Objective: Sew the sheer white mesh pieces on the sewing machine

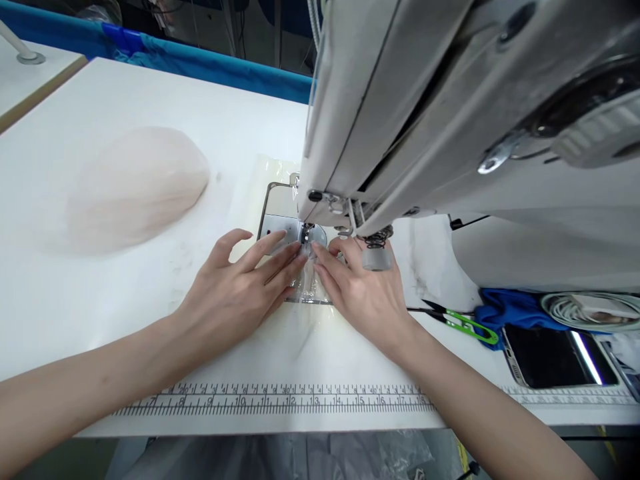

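Observation:
My left hand (pixel 243 287) lies spread on the sewing machine's bed, its fingertips beside the presser foot (pixel 306 233) and over the metal needle plate (pixel 280 230). From the other side, my right hand (pixel 363 287) reaches in with thumb and index finger stretched towards the foot, tips slightly apart; its other fingers curl under the machine head (pixel 345 153). Shiny clear film (pixel 307 288) shows between the hands. Whether any thin material lies under the fingertips, I cannot tell. A sheer, pale pink piece of cloth (pixel 145 180) lies flat to the left.
Green-handled thread snips (pixel 465 325), a phone (pixel 560 357), a blue cloth (pixel 493 313) and a coiled pale cable (pixel 590 310) lie at the right. A printed ruler strip (pixel 290 402) runs along the front edge. Blue fabric (pixel 215 70) hangs along the back edge.

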A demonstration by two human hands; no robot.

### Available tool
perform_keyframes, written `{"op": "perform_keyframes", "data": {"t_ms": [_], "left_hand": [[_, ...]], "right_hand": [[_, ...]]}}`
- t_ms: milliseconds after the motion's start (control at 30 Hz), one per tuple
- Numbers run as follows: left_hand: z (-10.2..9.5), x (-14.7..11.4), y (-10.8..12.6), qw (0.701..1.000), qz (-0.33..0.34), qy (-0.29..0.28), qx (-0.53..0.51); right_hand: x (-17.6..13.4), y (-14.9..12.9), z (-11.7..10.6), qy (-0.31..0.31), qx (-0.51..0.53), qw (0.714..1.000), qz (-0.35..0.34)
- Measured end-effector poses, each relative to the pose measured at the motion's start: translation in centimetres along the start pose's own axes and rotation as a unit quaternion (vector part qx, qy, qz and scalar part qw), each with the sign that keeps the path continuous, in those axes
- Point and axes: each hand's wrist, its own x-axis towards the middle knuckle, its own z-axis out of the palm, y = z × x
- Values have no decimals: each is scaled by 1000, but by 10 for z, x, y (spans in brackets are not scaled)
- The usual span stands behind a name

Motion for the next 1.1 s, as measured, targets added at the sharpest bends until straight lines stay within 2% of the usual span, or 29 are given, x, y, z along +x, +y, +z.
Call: {"op": "perform_keyframes", "data": {"t_ms": [333,533,833,1100], "left_hand": [[1,2,0,1000,-6,18,-6],[1,3,1,1000,-10,26,-3],[5,4,-2,999,-16,34,-26],[2,6,-7,998,-20,13,-54]], "right_hand": [[1,2,4,24,0,1000,-6],[1,0,2,-1,-14,1000,6],[1,-1,2,-6,-31,999,19],[2,1,-1,-26,-8,999,30]]}}
